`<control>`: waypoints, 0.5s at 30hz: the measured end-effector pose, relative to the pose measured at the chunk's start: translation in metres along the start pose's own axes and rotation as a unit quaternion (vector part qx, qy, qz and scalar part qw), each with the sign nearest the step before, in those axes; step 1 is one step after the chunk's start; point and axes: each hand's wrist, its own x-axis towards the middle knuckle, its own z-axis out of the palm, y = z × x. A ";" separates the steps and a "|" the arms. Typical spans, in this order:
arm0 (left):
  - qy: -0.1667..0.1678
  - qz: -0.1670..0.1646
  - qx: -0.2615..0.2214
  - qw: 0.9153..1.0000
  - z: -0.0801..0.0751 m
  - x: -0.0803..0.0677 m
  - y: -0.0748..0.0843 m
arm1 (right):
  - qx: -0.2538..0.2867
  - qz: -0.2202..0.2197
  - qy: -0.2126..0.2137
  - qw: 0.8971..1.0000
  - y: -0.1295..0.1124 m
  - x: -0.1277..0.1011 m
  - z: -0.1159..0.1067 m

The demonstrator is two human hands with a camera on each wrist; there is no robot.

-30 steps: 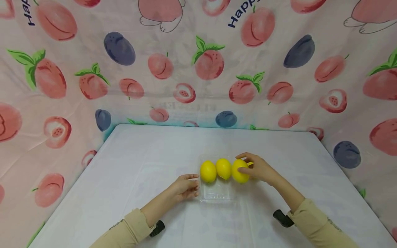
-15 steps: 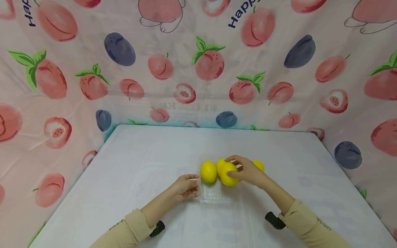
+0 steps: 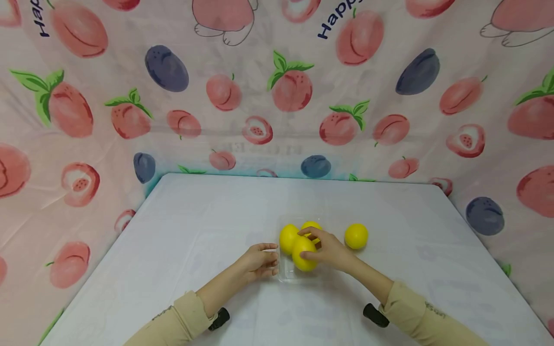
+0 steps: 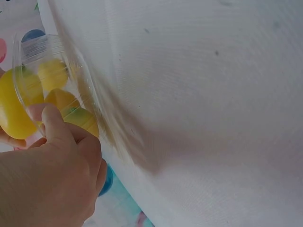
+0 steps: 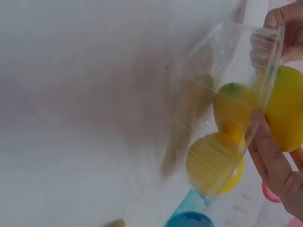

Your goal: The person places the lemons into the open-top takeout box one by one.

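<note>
A clear plastic box (image 3: 287, 276) stands on the white table, two yellow lemons in its far part: one lemon (image 3: 288, 238) at left, another lemon (image 3: 311, 225) partly behind the right hand. My left hand (image 3: 257, 261) holds the box's left side, its thumb at the rim in the left wrist view. With thumb and fingers, my right hand (image 3: 332, 250) grips a lemon (image 3: 304, 262) over the box's near part. That held lemon (image 5: 286, 111) shows at the rim in the right wrist view, the other lemons seen through the clear wall.
One more lemon (image 3: 356, 236) lies on the table (image 3: 207, 216) to the right of the box. A fruit-patterned cloth (image 3: 259, 96) hangs behind and at both sides of the table. Black devices are at both wrists.
My right hand has carried its lemon left and nearer, from the box's right side to over its near part. The lemon on the right has come into full sight. My left hand stays put.
</note>
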 end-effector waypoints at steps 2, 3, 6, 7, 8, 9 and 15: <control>0.002 -0.001 0.001 1.000 0.000 0.000 0.000 | 0.000 0.001 0.000 1.000 0.000 0.001 0.004; 0.002 0.000 0.001 1.000 0.000 -0.001 0.000 | 0.000 0.001 0.001 1.000 -0.001 0.002 0.006; 0.000 0.000 0.003 1.000 0.000 -0.002 0.000 | -0.008 0.003 0.006 1.000 -0.001 0.003 0.012; 0.000 0.002 0.004 1.000 0.000 -0.002 0.000 | -0.011 0.003 0.007 1.000 -0.002 0.003 0.013; 0.001 0.002 0.005 1.000 0.000 -0.002 0.000 | -0.014 0.004 0.008 1.000 -0.002 0.003 0.015; 0.002 0.002 0.006 1.000 0.000 -0.002 0.000 | -0.018 0.004 0.009 1.000 -0.003 0.003 0.017; 0.009 -0.003 0.012 1.000 0.000 -0.001 0.000 | -0.016 0.033 0.027 0.999 -0.007 0.003 0.025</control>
